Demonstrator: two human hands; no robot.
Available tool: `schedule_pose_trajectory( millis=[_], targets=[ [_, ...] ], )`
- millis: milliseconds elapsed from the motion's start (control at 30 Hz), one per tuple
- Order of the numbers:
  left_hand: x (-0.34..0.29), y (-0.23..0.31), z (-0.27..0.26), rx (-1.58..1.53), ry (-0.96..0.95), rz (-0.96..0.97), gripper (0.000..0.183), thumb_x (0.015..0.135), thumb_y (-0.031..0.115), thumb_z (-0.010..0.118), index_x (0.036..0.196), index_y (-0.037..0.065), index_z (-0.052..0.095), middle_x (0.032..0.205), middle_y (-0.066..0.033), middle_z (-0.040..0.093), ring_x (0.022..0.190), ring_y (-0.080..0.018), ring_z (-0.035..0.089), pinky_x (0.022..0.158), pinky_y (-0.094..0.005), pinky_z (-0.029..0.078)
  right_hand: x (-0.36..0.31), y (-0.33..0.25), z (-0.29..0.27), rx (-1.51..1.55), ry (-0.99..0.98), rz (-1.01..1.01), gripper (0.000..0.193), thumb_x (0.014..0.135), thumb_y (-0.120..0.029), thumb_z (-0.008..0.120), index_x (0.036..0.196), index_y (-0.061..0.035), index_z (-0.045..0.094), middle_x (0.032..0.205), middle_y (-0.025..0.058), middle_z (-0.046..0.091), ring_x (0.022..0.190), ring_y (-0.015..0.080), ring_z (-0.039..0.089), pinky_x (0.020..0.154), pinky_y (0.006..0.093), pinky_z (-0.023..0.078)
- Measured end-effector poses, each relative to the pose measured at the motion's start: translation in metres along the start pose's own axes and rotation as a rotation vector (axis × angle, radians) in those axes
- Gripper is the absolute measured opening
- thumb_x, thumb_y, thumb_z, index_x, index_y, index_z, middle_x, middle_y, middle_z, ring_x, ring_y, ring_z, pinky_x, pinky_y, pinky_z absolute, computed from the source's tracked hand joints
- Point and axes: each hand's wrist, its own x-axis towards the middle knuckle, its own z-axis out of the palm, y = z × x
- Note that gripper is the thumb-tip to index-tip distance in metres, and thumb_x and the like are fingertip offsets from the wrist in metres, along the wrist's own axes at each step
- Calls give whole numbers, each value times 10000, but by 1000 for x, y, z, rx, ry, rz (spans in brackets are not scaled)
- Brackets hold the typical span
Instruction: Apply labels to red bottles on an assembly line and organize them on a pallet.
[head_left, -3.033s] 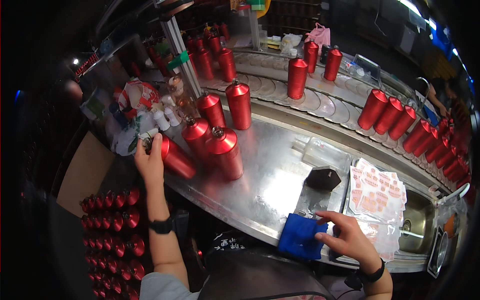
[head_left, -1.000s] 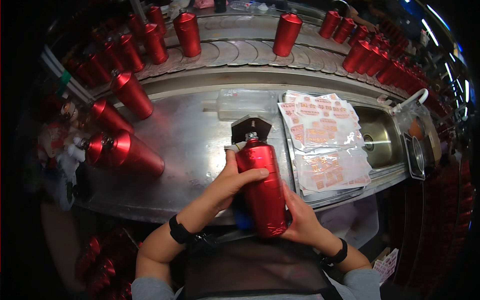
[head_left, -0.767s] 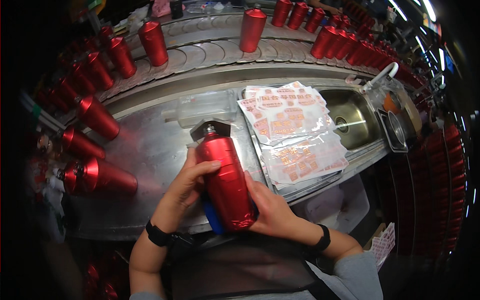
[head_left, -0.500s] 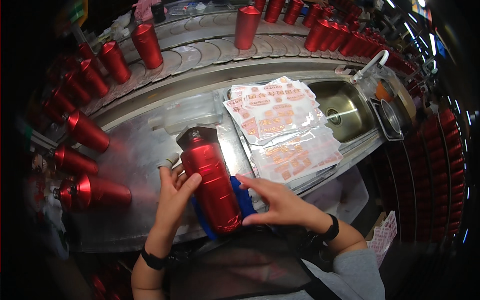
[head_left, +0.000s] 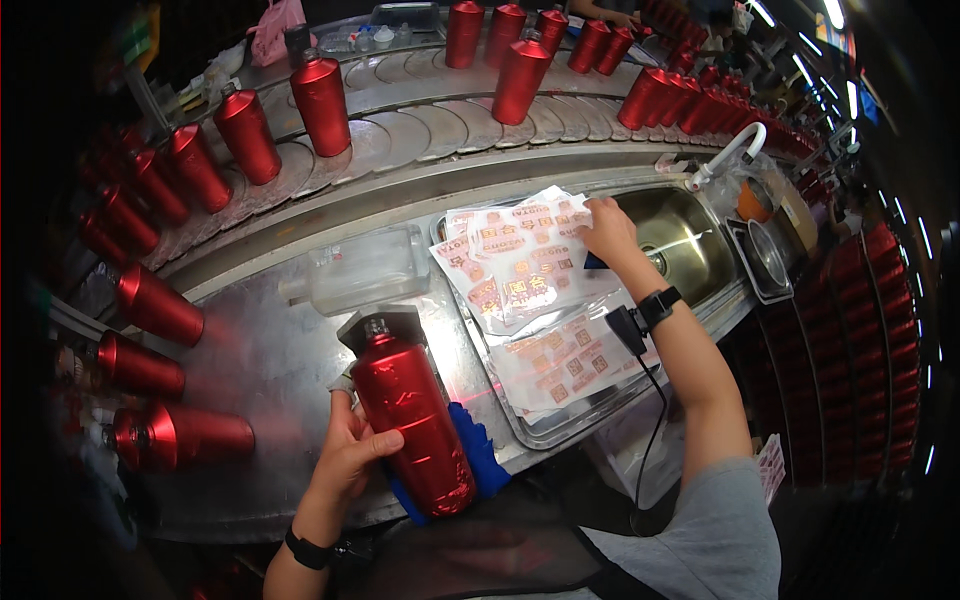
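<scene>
A glossy red bottle lies tilted on a blue cloth, its neck toward a dark angular rest. My left hand is closed around the bottle's left side, thumb on top. To the right, a tray carries a stack of white sheets with gold and red printed patches. My right hand has its curled fingers at the upper right corner of that stack, seemingly pinching a sheet; the fingertips are partly hidden. A small dark piece shows under this hand.
Several red bottles lie on the left of the metal table. A clear plastic box rests beyond the held bottle. Across the back runs a conveyor with upright red bottles. A sink with a white tap is at right.
My right hand has left the bottle's side and moved up and right to the sheets. My left hand stays on the bottle. Bottles on the conveyor have shifted right.
</scene>
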Motion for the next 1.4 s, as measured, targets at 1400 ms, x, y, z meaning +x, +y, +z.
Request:
schedule_pose_trajectory(
  millis=[1400],
  targets=[
    [-1, 6, -1, 13, 49, -56, 1017, 694, 17, 809, 1485, 87, 174, 1407, -182, 478, 1301, -288, 506, 1110, -435, 389, -22, 252, 56, 178, -164, 371, 226, 673, -244, 791, 780, -54, 732, 713, 106, 705, 650, 227, 670, 645, 362, 531]
  ],
)
